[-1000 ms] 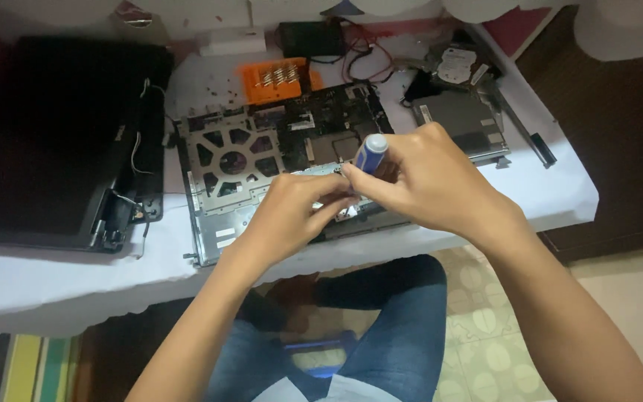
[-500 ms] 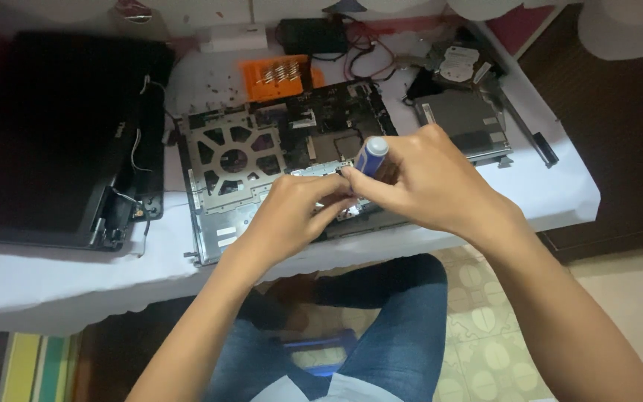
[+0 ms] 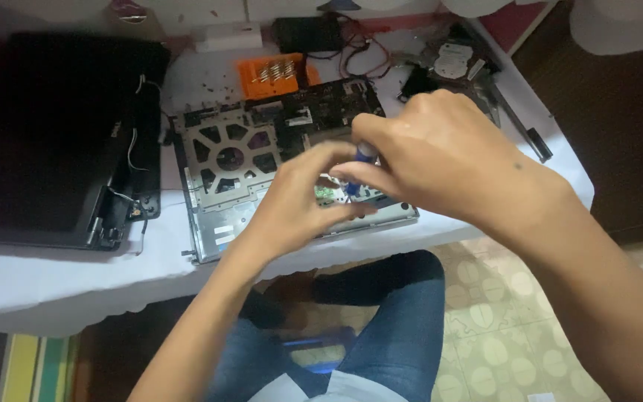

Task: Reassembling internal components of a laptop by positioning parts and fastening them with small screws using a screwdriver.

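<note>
Two bare hands worked over an opened laptop base point(image 3: 262, 175) lying on a white-covered table point(image 3: 61, 286), seen from the head camera. The right hand point(image 3: 440, 160) was closed around a blue-handled screwdriver point(image 3: 362, 156), held roughly upright over the near right part of the base; only a bit of the handle showed between the fingers. The left hand point(image 3: 299, 205) was curled just beside it, fingertips pinched narrow at the tool's lower end; whether they gripped the shaft or a small part could not be told. The silver metal frame with its round fan opening point(image 3: 228, 158) lay to the left of the hands. A black laptop lid point(image 3: 46, 141) rested at far left. An orange bit holder point(image 3: 269, 72) sat on the far side. Blue jeans point(image 3: 403, 327) showed below the table edge.
</note>
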